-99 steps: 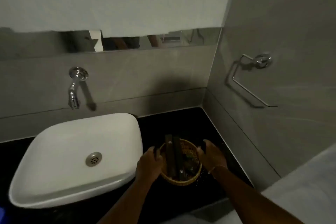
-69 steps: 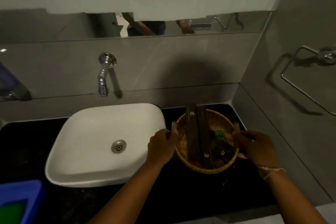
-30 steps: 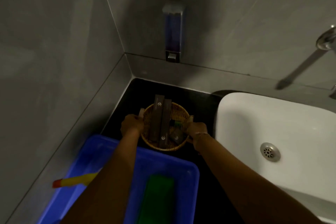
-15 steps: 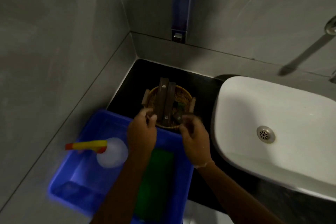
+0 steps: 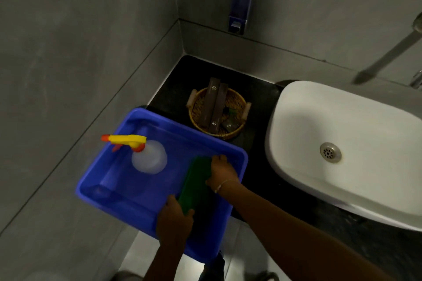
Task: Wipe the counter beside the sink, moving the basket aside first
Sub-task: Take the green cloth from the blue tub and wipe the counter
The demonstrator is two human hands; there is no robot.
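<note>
A round wicker basket with two dark brown boxes and small items stands on the black counter left of the white sink, free of both hands. A green cloth lies in the blue plastic tub. My right hand rests on the cloth's far end, fingers curled over it. My left hand touches the cloth's near end at the tub's front edge. Whether either hand grips the cloth is unclear.
A clear spray bottle with a yellow and orange trigger lies in the tub's left half. A soap dispenser hangs on the back wall. Grey tiled walls close the corner at left. The faucet shows at the far right edge.
Both hands have let go of the basket, which now stands left of the sink. They have drawn back into the blue tub onto the green cloth.
</note>
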